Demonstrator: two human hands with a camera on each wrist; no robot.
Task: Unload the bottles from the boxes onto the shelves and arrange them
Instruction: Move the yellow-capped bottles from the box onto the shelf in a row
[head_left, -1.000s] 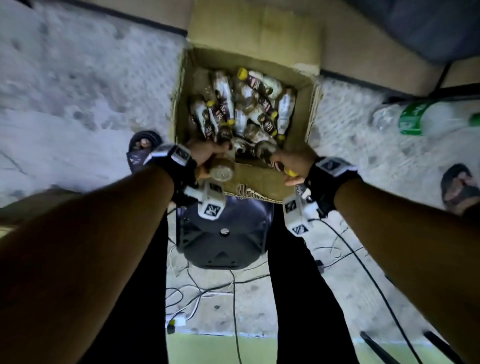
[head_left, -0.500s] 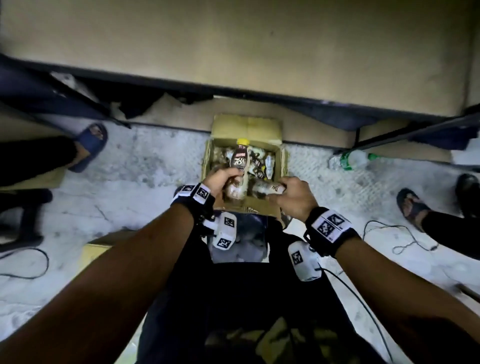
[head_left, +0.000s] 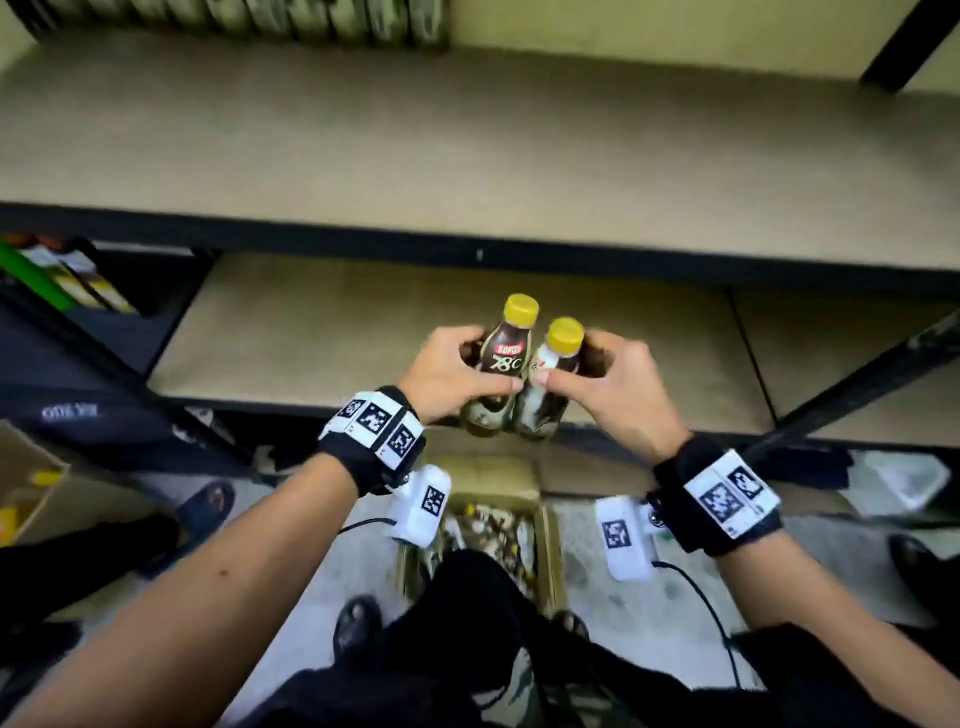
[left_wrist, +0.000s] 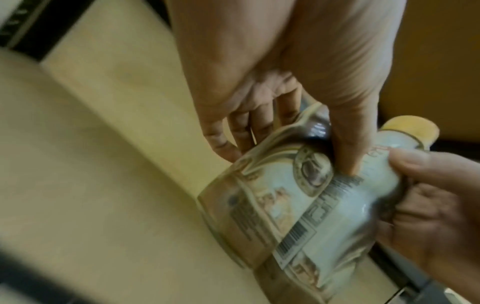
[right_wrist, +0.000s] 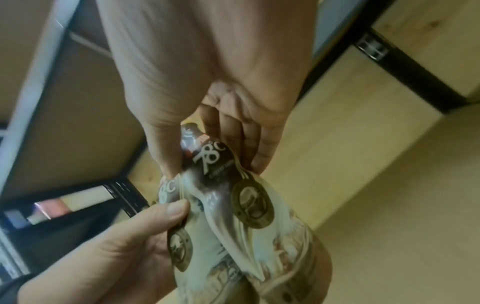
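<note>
Two brown-and-cream bottles with yellow caps stand upright side by side, touching, over the front edge of the lower shelf (head_left: 322, 332). My left hand (head_left: 480, 364) grips the left bottle (head_left: 503, 358), whose label reads 78°C. My right hand (head_left: 571, 361) grips the right bottle (head_left: 551, 364). The left wrist view shows my left hand (left_wrist: 285, 152) wrapped round its bottle (left_wrist: 259, 197). In the right wrist view my right hand (right_wrist: 213, 166) holds its bottle (right_wrist: 233, 216) by the neck. The open cardboard box (head_left: 548, 525) with several more bottles sits on the floor below my hands.
A wide bare upper shelf (head_left: 467, 130) runs above, with a row of dark items (head_left: 260, 21) at its back. Black uprights (head_left: 852, 389) frame the shelves. Other people's feet (head_left: 205, 506) (head_left: 914, 561) stand left and right. A cable (head_left: 701, 597) trails from my right wrist.
Both hands rose from the box on the floor to the lower shelf's front edge, each carrying a bottle. The bottles came together upright, and my view lifted to the shelves.
</note>
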